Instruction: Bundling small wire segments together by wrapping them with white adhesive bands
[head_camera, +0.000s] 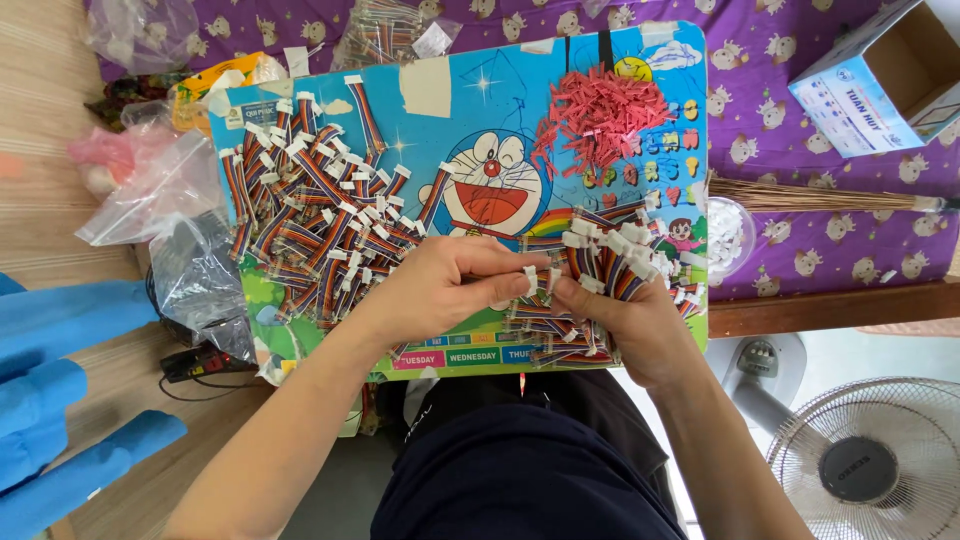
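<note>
While the person sits with a small cartoon-printed counter (430, 100) across the lap, both hands meet near its near edge, at about six o'clock on the board. Left hand (440, 285) — fingers pinched narrow on the white connector (530, 280) of a short rainbow ribbon cable, apparently to steady the plug end. Right hand (625, 325) — closed around a fanned bundle of ribbon cables (610, 262), plugs up, thumb and forefinger meeting the left at the same connector; the bundle seems held upright so single pieces can be reached. A large loose pile of cables (310, 220) covers the board from nine to ten o'clock, just beside the left wrist; a heap of small red pieces (598, 115) lies at one o'clock, well apart from the hands. Bare board shows only around the printed cartoon face in the middle, so open room for moving is narrow and lies mostly between the two heaps. Cables at the right hand overhang the near edge at five o'clock. Beyond the counter: clear plastic bags (150, 185) at nine o'clock, a cardboard box (880, 75) at two o'clock, a bundle of thin sticks (820, 195) at three o'clock, and a floor fan (865, 460) at four o'clock.
</note>
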